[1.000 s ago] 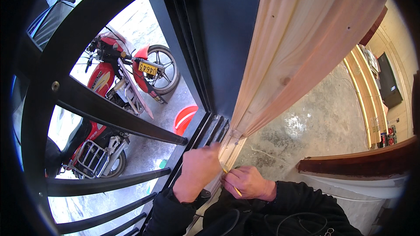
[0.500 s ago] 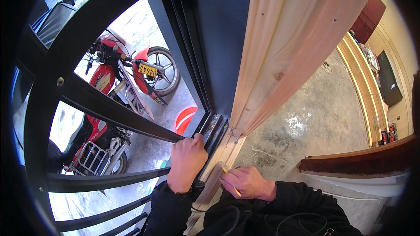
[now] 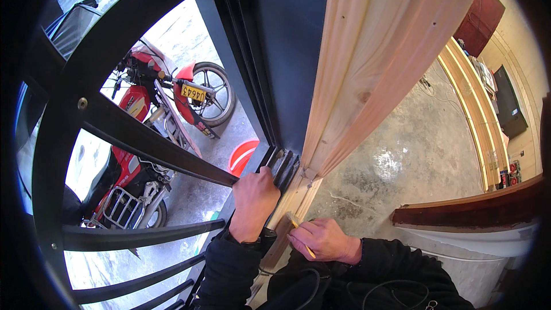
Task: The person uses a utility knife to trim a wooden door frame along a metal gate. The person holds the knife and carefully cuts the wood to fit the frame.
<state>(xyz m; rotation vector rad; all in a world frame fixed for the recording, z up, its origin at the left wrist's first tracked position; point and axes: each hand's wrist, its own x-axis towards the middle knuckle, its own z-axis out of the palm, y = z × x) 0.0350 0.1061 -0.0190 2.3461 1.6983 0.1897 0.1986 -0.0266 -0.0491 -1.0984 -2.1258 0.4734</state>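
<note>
My left hand (image 3: 255, 202) is closed at the dark window frame (image 3: 295, 40), its fingertips against the track at the lower corner; whatever it may hold is hidden. My right hand (image 3: 326, 240) grips a small brush (image 3: 294, 220) with a thin yellow handle. The bristle end points up and left, close to the pale wooden sill (image 3: 299, 194). From that corner, wide wooden trim (image 3: 367, 51) runs up beside the frame. Whether the bristles touch the wood, I cannot tell.
Black window bars (image 3: 155, 143) cross the left side. Beyond them stand a red motorcycle (image 3: 135, 103) and a red bucket (image 3: 244, 157). To the right are a concrete floor (image 3: 396, 149), long timber boards (image 3: 479, 120) and a brown curved edge (image 3: 459, 212). A dark cable (image 3: 310, 293) loops below my hands.
My left hand and forearm have shifted slightly right, over the frame's inner track. My right hand and the brush have barely moved.
</note>
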